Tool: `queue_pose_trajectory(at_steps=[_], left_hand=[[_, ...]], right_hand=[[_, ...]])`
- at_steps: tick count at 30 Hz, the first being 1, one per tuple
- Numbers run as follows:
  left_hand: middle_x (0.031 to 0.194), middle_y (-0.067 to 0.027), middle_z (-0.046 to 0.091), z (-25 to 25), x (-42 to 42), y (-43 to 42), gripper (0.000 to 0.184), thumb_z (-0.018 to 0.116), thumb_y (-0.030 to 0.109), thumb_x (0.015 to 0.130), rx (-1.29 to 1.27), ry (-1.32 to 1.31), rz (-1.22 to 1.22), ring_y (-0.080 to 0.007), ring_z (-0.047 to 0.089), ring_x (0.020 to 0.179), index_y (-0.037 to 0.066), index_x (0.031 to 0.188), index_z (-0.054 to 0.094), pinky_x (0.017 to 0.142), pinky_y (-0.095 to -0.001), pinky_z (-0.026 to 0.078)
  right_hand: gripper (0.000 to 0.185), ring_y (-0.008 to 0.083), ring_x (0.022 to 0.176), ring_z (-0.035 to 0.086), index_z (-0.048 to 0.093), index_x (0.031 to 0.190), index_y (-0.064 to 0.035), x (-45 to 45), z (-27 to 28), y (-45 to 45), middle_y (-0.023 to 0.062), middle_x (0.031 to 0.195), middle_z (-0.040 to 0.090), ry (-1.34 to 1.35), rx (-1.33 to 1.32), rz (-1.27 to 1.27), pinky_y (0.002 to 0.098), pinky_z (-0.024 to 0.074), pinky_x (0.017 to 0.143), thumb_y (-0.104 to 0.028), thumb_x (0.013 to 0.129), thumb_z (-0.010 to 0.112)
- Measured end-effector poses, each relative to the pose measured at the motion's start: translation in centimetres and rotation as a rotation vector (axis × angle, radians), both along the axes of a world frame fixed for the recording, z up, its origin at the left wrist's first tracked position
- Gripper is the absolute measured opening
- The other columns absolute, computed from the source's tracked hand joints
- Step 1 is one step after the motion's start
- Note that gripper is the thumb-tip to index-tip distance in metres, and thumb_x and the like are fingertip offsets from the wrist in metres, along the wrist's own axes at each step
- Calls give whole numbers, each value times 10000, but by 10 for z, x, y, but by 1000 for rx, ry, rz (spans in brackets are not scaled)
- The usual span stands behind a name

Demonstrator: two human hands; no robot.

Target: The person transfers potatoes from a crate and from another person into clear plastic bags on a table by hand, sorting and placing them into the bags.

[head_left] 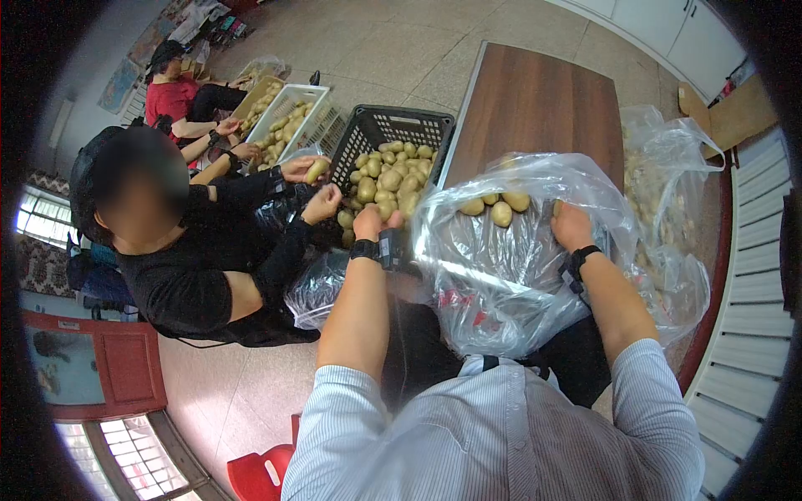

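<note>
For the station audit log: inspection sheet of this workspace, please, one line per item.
Surface: brown wood-look top, near end overlapped by a clear bag.
Job's things: potatoes at the bag's mouth; more potatoes in a black crate.
Clutter: another plastic bag at right; red stool at lower left.
Hands: left hand at the black crate, right hand at the bag's mouth; fingers partly hidden, grip unclear.
Cables: none clearly made out.
Surroundings: person in black holding a potato; person in red farther off.
</note>
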State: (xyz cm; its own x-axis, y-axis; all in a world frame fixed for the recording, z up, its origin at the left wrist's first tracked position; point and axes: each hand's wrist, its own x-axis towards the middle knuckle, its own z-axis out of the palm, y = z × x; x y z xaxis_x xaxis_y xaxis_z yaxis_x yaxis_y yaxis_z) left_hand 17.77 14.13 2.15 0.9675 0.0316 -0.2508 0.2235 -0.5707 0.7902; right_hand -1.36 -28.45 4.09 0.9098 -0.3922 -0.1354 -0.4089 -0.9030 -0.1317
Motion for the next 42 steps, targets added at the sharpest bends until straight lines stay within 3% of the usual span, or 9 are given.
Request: queue_pose_trajectory(at_steps=[4, 7, 13, 25, 32, 36, 38, 40, 42], left_hand=[[1019, -224, 665, -14, 5, 9, 355, 416, 267, 916, 631, -251, -299, -357, 634, 978, 40, 956, 685, 811, -456, 497], [1035, -221, 666, -12, 8, 11, 330, 442, 264, 908, 723, -207, -378, -387, 633, 969, 58, 955, 695, 799, -471, 499], [941, -157, 695, -25, 8, 14, 310, 630, 374, 805, 777, -287, -317, -352, 669, 854, 95, 919, 704, 801, -435, 527], [852, -199, 679, -29, 15, 23, 255, 723, 271, 741, 787, -303, -355, -373, 663, 809, 34, 823, 682, 684, -460, 527], [781, -161, 670, 5, -15, -2, 453, 690, 497, 748, 752, -373, -377, -344, 658, 734, 44, 750, 705, 630, -470, 501], [683, -163, 626, -4, -13, -12, 339, 707, 405, 765, 716, -618, -460, -377, 603, 643, 83, 663, 674, 532, -475, 451], [672, -159, 616, 31, -29, -28, 332, 719, 366, 774, 546, -555, -412, -364, 614, 673, 74, 628, 656, 542, -467, 453], [946, -105, 637, 41, -31, -49, 218, 659, 224, 861, -863, 360, 317, -264, 658, 841, 55, 980, 591, 702, -394, 572], [1019, -103, 611, -30, -7, -38, 244, 631, 203, 884, -748, 249, 34, -267, 653, 875, 57, 1058, 541, 736, -409, 581]], right_hand=[[337, 404, 974, 618, 564, 1106, -40, -7, -7, 1, 229, 1021, 641, 2, 24, 28, 480, 497, 856, -156, 792, 603], [439, 432, 1053, 573, 502, 1185, -49, -11, -19, 6, 253, 1112, 580, -84, 14, -10, 487, 483, 882, -134, 772, 627], [505, 451, 1034, 559, 474, 1209, -52, -16, -6, 25, 271, 1143, 536, -125, 107, -72, 487, 474, 897, -167, 746, 639], [449, 395, 973, 625, 590, 1124, -12, -13, -10, 54, 227, 1012, 657, -310, 606, -200, 430, 484, 874, -219, 735, 677], [444, 142, 710, 590, 557, 1185, -37, -25, -10, 67, 70, 878, 625, -280, 1033, -303, 300, 494, 615, -148, 774, 682], [450, 138, 649, 586, 534, 1205, -36, -29, 38, 88, 68, 870, 619, -227, 1133, -249, 272, 479, 538, -71, 777, 667], [435, 129, 623, 582, 532, 1199, -30, -23, 46, 94, 67, 864, 616, -223, 1158, -253, 259, 471, 511, -53, 784, 660], [407, 115, 571, 574, 529, 1182, -13, -22, 55, 105, 62, 860, 615, -167, 1327, -331, 240, 460, 473, -58, 802, 669], [364, 120, 547, 580, 532, 1167, -7, -18, 67, 119, 63, 862, 616, -172, 1337, -307, 235, 452, 454, -103, 840, 661]])
